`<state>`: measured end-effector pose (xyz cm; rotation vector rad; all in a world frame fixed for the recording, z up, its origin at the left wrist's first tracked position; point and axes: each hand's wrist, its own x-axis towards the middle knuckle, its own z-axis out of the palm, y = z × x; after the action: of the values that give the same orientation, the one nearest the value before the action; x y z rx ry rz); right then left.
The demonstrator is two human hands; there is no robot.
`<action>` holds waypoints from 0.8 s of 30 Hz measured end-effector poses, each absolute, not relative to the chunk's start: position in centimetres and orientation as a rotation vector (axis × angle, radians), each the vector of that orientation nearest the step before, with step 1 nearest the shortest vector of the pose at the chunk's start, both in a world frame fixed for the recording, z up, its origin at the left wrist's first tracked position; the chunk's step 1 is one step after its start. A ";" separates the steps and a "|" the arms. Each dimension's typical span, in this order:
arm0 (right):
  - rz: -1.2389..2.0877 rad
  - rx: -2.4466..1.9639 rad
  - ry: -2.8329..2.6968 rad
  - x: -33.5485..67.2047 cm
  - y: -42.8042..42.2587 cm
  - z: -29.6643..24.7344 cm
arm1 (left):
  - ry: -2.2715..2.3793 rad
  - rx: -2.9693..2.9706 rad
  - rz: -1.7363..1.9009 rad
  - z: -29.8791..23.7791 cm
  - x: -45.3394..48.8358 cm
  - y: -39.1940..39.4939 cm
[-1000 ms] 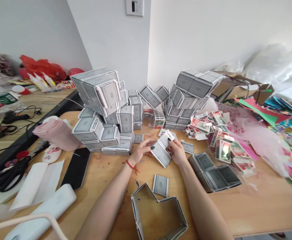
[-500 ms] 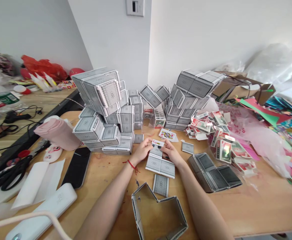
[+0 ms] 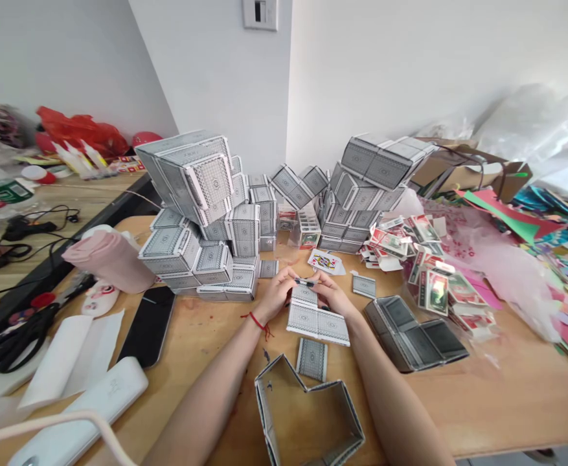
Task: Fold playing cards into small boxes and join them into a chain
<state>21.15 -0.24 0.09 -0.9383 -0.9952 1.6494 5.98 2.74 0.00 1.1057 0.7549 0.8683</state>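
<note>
My left hand (image 3: pixel 280 292) and my right hand (image 3: pixel 332 296) pinch the far end of a panel of joined playing cards (image 3: pixel 317 322), one at each side. The panel is grey-patterned, with a wide near part and a narrower far part. Between my thumbs its far flap is seen nearly edge-on. Just below lies a single card piece (image 3: pixel 312 360), back up. Closest to me stands an open-topped, notched frame made of cards (image 3: pixel 307 421). Beyond my hands, a queen card (image 3: pixel 326 262) lies face up.
Stacked card-built blocks stand behind on the left (image 3: pixel 186 188) and right (image 3: pixel 381 168). A card-built tray (image 3: pixel 414 336) and a pile of card boxes (image 3: pixel 434 285) lie right. A phone (image 3: pixel 146 327), scissors (image 3: pixel 26 343) and white power bank (image 3: pixel 82 414) are left.
The king-faced flap at the panel's far end has tipped up between my fingers, so its face no longer shows. The panel's near edge has shifted slightly right.
</note>
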 end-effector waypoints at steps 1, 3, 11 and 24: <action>1.647 -0.949 -0.983 21.0 -0.4 0.3 | 0.756 1.107 0.879 0.0 6.0 2.7; 1.649 -0.965 -0.955 20.9 -0.6 0.5 | 0.764 1.112 0.900 0.0 6.0 2.7; 1.728 -0.899 -0.861 21.1 0.3 -0.2 | 0.865 1.135 1.069 0.4 6.6 2.5; 1.658 -0.773 -0.626 21.0 -0.1 -0.2 | 1.184 1.338 1.492 -0.5 5.5 3.7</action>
<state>20.96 -0.06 -0.25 -0.7726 -0.6258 1.6585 5.53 3.68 -0.48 1.3378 1.1844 1.4916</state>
